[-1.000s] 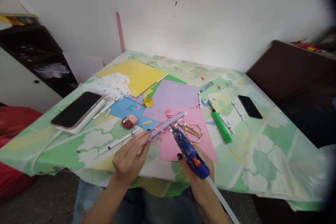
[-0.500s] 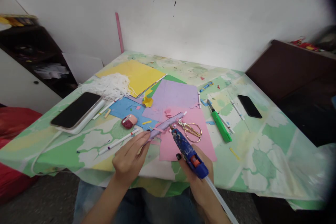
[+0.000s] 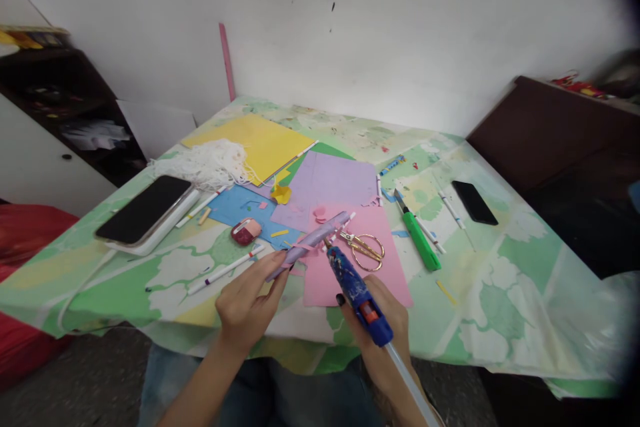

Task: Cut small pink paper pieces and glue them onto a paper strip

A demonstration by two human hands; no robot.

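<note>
My left hand (image 3: 250, 300) pinches the lower end of a rolled purple paper tube (image 3: 316, 235), which has a thin pink strip around it and a white stick end at its upper tip. In my right hand (image 3: 383, 330) is a blue glue gun (image 3: 357, 293) with a long clear glue stick out of its back. Its nozzle is at the tube's right side; whether it touches cannot be made out. Gold-handled scissors (image 3: 367, 252) lie just right of the nozzle on a pink sheet (image 3: 387, 283). Behind the tube lies a purple sheet (image 3: 337, 180).
At left are a phone on a white box (image 3: 145, 210), white yarn (image 3: 207, 163) and a blue sheet (image 3: 237, 210). A green cutter (image 3: 420, 240), its blade out, and a black phone (image 3: 475, 203) lie at right. A red case (image 3: 245, 231) sits left of the tube.
The purple tube has shifted slightly in my left hand, and more of its lower end shows beyond my fingers. The glue gun has tilted very slightly, its nozzle still beside the tube.
</note>
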